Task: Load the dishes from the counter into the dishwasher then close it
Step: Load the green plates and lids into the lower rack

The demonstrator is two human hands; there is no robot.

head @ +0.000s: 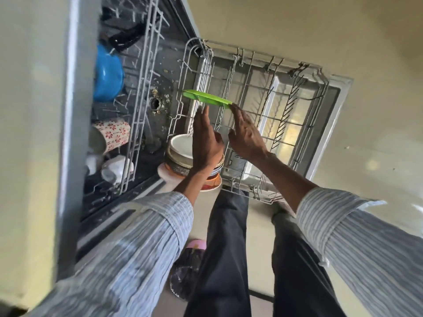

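Observation:
A green plate (207, 97) stands on edge between the tines of the pulled-out lower rack (274, 106) of the open dishwasher. My right hand (246, 133) reaches over the rack with fingers extended, its fingertips touching the plate's right end. My left hand (206, 138) is held flat with straight fingers just below the plate, holding nothing. Under my left wrist, at the rack's near left corner, sits a stack of plates and bowls (180, 152), partly hidden by the arm.
The upper rack (137, 110) on the left holds a blue bowl (107, 74), a floral mug (112, 133) and white cups (115, 168). The dishwasher door (341, 88) lies open under the lower rack. My legs and a slippered foot (190, 259) stand close to the machine.

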